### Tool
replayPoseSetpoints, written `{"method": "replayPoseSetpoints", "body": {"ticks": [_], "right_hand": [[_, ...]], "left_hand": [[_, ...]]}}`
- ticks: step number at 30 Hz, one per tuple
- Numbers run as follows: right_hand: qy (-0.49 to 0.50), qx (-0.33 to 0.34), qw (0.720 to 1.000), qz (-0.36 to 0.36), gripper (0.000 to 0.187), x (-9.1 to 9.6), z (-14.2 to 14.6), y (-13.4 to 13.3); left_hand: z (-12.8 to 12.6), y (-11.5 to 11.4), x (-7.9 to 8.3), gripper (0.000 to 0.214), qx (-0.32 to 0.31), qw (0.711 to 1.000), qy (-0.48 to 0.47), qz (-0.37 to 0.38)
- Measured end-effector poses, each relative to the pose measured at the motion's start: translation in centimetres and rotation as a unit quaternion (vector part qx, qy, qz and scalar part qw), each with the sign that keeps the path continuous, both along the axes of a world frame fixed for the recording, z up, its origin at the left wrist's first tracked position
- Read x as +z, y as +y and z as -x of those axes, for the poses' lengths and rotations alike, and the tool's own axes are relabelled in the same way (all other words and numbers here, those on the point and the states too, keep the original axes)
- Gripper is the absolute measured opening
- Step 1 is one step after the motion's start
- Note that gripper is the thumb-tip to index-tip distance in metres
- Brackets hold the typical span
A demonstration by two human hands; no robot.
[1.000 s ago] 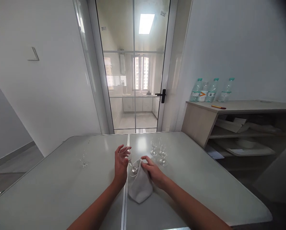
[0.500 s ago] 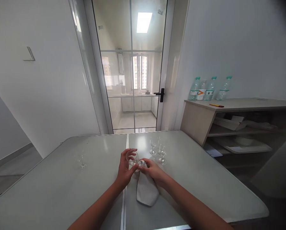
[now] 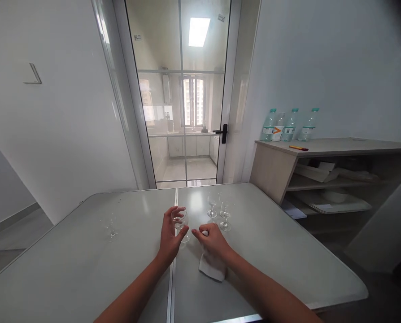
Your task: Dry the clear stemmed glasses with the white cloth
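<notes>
My left hand is wrapped round the bowl of a clear stemmed glass, its thumb on the near side and its fingers behind. The glass's round foot shows below the thumb, to the right. In a fist just right of it, my right hand grips a white cloth. Most of the cloth hangs below the fist toward the tabletop, and a small bit shows above the fingers. Cloth and glass are apart.
On the table beyond my right hand stand several stemmed glasses. Another clear glass is at the left. To the right, a shelf unit carries plastic bottles and a yellow-red pen. A glass door lies ahead.
My right hand has drawn the cloth away from the glass, to the right, and closed into a fist around it. My left hand still holds the glass, slightly more to the left.
</notes>
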State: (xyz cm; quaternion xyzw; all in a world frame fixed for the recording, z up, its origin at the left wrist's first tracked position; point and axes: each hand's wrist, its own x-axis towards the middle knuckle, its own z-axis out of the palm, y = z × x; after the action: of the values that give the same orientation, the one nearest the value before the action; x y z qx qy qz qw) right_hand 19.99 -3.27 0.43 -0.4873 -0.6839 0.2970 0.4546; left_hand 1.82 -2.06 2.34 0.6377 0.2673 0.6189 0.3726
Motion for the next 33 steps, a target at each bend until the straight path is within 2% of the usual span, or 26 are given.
{"method": "replayPoseSetpoints", "body": {"ticks": [3, 7, 9, 12, 15, 22, 27, 33], "right_hand": [[-0.006, 0.049, 0.997, -0.057, 0.048, 0.5, 0.2, -0.6], [-0.041, 0.038, 0.998, -0.006, 0.019, 1.0, 0.5, -1.3], [-0.053, 0.061, 0.997, 0.016, 0.018, 0.9, 0.8, -1.7], [-0.062, 0.102, 0.993, 0.002, 0.004, 0.6, 1.2, -1.8], [-0.064, 0.105, 0.992, 0.007, 0.015, 0.0, 1.2, -1.6], [-0.059, 0.056, 0.993, 0.081, 0.02, -1.7, 0.6, -0.2], [-0.033, -0.062, 0.989, 0.132, 0.019, -2.3, -0.4, 0.9], [-0.024, -0.115, 0.98, 0.158, 0.019, -2.2, -1.8, 1.7]], "left_hand": [[0.0, 0.0, -0.2, 0.06, -0.006, 1.0, 0.017, 0.0], [-0.1, 0.0, -0.5, 0.061, -0.044, 0.998, 0.039, 0.004], [-0.3, -0.1, -0.7, 0.062, -0.085, 0.995, 0.05, 0.007], [-0.5, -0.4, -1.1, 0.068, -0.146, 0.986, 0.079, 0.018], [-0.8, -0.6, -1.3, 0.071, -0.168, 0.979, 0.112, 0.038], [-1.1, -0.5, -1.4, 0.068, -0.143, 0.977, 0.153, 0.043], [-1.0, -0.3, -1.7, 0.084, -0.105, 0.978, 0.173, 0.042], [-0.6, -0.2, -1.1, 0.054, -0.061, 0.984, 0.167, 0.033]]}}
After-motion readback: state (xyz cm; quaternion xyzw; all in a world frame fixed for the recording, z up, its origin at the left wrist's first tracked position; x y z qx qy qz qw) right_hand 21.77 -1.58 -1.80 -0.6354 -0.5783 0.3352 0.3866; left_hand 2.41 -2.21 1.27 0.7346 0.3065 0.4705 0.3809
